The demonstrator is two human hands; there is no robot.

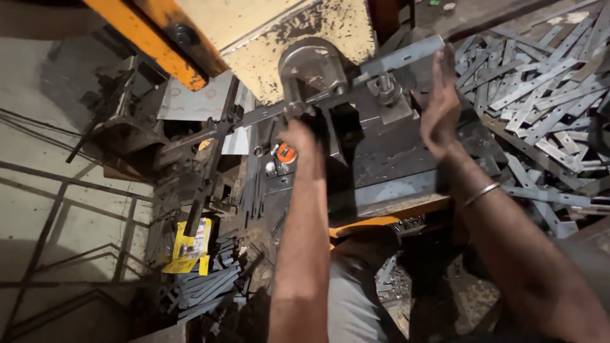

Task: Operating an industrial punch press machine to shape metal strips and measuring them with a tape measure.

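Left hand (298,136) was closed on the flat steel strip (356,76) in the press die (381,136), right hand (438,108) open-palmed against its far end. Imo keep it square w/ fingers clear.

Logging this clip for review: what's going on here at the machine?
A person stands at a yellow press feeding a long flat metal strip through its tooling. The left hand is at the strip just under the grey ram; whether it grips is hidden. The right hand rests open against the strip's far end. A pile of cut strips lies to the right, more on the floor.
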